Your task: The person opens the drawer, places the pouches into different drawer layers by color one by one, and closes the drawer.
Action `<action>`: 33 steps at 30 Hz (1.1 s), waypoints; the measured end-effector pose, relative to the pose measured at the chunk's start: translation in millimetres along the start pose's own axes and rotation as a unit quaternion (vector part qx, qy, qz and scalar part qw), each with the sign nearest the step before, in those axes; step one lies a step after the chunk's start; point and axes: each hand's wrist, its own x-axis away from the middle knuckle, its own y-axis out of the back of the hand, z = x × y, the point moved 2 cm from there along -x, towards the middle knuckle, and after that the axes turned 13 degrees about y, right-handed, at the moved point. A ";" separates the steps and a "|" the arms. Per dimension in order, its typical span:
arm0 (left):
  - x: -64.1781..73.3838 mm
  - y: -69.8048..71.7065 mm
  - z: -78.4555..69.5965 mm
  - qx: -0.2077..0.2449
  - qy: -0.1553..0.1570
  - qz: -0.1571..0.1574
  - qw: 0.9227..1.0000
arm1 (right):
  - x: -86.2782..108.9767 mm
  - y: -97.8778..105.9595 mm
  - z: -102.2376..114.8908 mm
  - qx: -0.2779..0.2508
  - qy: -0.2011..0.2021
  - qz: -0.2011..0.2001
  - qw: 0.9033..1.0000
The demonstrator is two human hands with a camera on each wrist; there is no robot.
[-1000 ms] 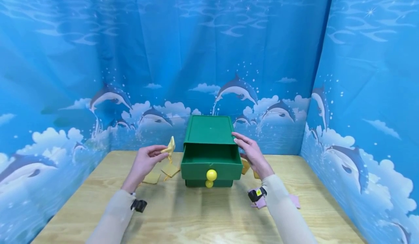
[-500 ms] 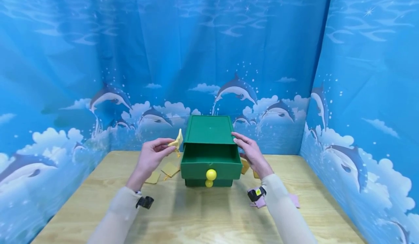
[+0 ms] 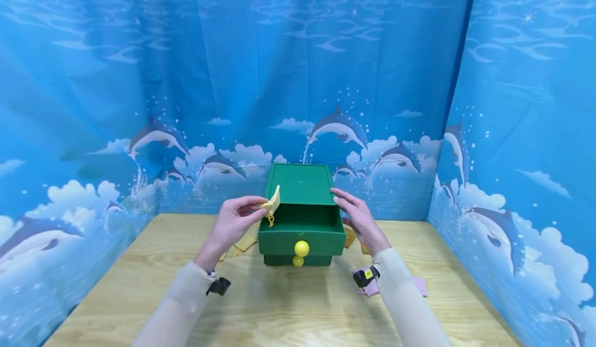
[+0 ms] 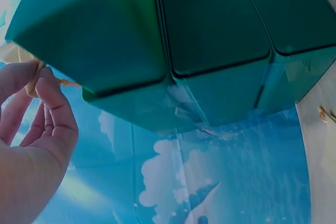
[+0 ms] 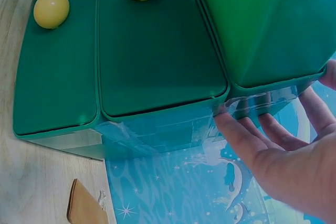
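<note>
My left hand point(image 3: 235, 225) pinches a small pale yellow drawstring pouch point(image 3: 274, 200) between thumb and fingers, its orange cord dangling. In the head view the pouch overlaps the left front corner of the green drawer cabinet point(image 3: 300, 184), at the opening above the upper knob. Part of the pouch shows in the left wrist view beside the cabinet's edge, largely hidden by the fingers. On the other side, my right hand point(image 3: 357, 217) rests its extended fingers against the cabinet's right wall, seen in the right wrist view around the taped side point(image 5: 252, 103).
Two yellow knobs point(image 3: 301, 249) stick out from the cabinet fronts. A yellow pouch point(image 3: 245, 242) lies on the table left of the cabinet. Orange-brown pieces point(image 5: 86, 205) lie at its right, and pink cloth point(image 3: 419, 286) lies under the right forearm. Dolphin-print curtains surround the table.
My left hand has carried the yellow pouch rightward from beside the cabinet to its front opening. My right hand has stayed in place on the cabinet's side.
</note>
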 end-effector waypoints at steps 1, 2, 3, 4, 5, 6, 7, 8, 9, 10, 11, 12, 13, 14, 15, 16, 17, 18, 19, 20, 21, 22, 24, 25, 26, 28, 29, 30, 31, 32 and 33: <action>0.5 -2.4 -1.6 -0.005 -0.005 0.001 1.000 | 0.2 0.1 0.1 -0.001 0.002 0.002 1.000; 1.0 -4.7 -3.4 -0.010 -0.011 0.002 1.000 | 0.6 0.3 0.4 -0.004 0.003 0.003 1.000; 1.4 -7.0 -4.9 -0.015 -0.015 0.003 1.000 | 1.1 0.4 0.5 -0.006 0.005 0.005 1.000; 1.8 -9.0 -6.6 -0.018 -0.018 0.003 1.000 | 1.0 0.2 0.6 -0.008 0.006 0.007 1.000; 2.5 -11.1 -8.8 -0.020 -0.021 0.005 1.000 | 0.9 0.1 0.6 -0.010 0.007 0.009 1.000; 3.1 -13.0 -10.2 -0.025 -0.023 0.007 0.999 | 1.0 -0.2 0.7 -0.011 0.007 0.009 1.000; 3.9 -15.2 -12.1 -0.029 -0.027 0.009 0.999 | 0.7 -0.2 0.5 -0.012 0.007 0.011 1.000; 4.5 -17.4 -13.6 -0.034 -0.030 0.010 0.999 | 0.4 0.0 0.0 -0.012 0.006 0.011 1.000; 5.0 -19.5 -15.1 -0.039 -0.033 0.011 0.999 | 0.1 0.1 -0.6 -0.012 0.005 0.012 1.000; 5.3 -21.8 -16.8 -0.044 -0.038 0.013 0.998 | -0.6 0.2 -1.2 -0.013 0.004 0.011 1.000; 5.5 -24.0 -18.1 -0.051 -0.043 0.015 0.998 | -0.8 0.4 -1.5 -0.012 0.004 0.010 1.000; 5.4 -26.0 -19.1 -0.057 -0.047 0.017 0.997 | -1.1 0.4 -1.8 -0.011 0.004 0.008 1.000; 5.3 -28.1 -20.4 -0.061 -0.051 0.019 0.997 | -1.4 0.7 -2.1 -0.010 0.004 0.007 1.000; 4.8 -29.9 -21.1 -0.068 -0.050 0.021 0.996 | -1.4 0.9 -2.1 -0.010 0.005 0.005 1.000; 4.3 -31.5 -22.0 -0.072 -0.049 0.024 0.996 | -1.3 1.0 -2.1 -0.009 0.005 0.004 1.000; 3.9 -33.0 -22.7 -0.076 -0.047 0.025 0.996 | -1.4 1.0 -2.2 -0.008 0.004 0.001 1.000; 3.7 -34.3 -23.4 -0.082 -0.044 0.027 0.995 | -1.0 1.0 -2.1 -0.007 0.003 -0.001 1.000; 3.8 -35.4 -24.1 -0.087 -0.041 0.029 0.995 | -0.7 0.9 -2.1 -0.006 0.000 -0.002 1.000; 3.8 -36.5 -25.0 -0.094 -0.038 0.031 0.994 | -0.5 1.0 -1.9 -0.004 0.001 0.000 1.000; 3.7 -37.7 -26.1 -0.100 -0.035 0.035 0.994 | -0.1 1.2 -1.8 -0.001 0.002 0.002 1.000; 3.5 -39.2 -27.2 -0.106 -0.034 0.042 0.993 | 0.2 1.3 -1.6 0.002 0.002 0.001 1.000; 3.0 -40.6 -27.9 -0.113 -0.035 0.048 0.992 | 0.7 1.4 -1.5 0.003 0.000 -0.002 1.000; 2.1 -43.6 -29.8 -0.124 -0.038 0.065 0.989 | 1.7 1.6 -1.4 0.006 0.001 -0.002 1.000; 1.4 -45.1 -30.9 -0.130 -0.040 0.072 0.988 | 2.1 1.6 -1.4 0.006 0.003 -0.001 1.000; 0.6 -46.4 -31.8 -0.135 -0.041 0.078 0.987 | 2.4 1.4 -1.5 0.005 0.001 -0.002 1.000; -0.8 -48.1 -33.8 -0.145 -0.046 0.085 0.985 | 2.4 0.8 -1.7 0.000 0.000 -0.003 1.000; -1.3 -48.7 -35.2 -0.150 -0.047 0.086 0.984 | 2.4 0.4 -1.6 -0.001 0.002 -0.001 1.000; -2.1 -49.2 -36.1 -0.156 -0.047 0.086 0.983 | 2.3 0.0 -1.5 -0.003 0.002 0.000 1.000; -2.9 -49.6 -37.1 -0.161 -0.046 0.085 0.982 | 2.1 -0.5 -1.1 -0.004 0.003 0.002 1.000; -3.8 -50.0 -38.1 -0.166 -0.046 0.084 0.982 | 2.0 -0.8 -0.7 -0.006 0.002 0.001 1.000; -4.6 -50.4 -39.2 -0.169 -0.045 0.083 0.981 | 1.9 -1.1 -0.3 -0.006 0.002 0.001 1.000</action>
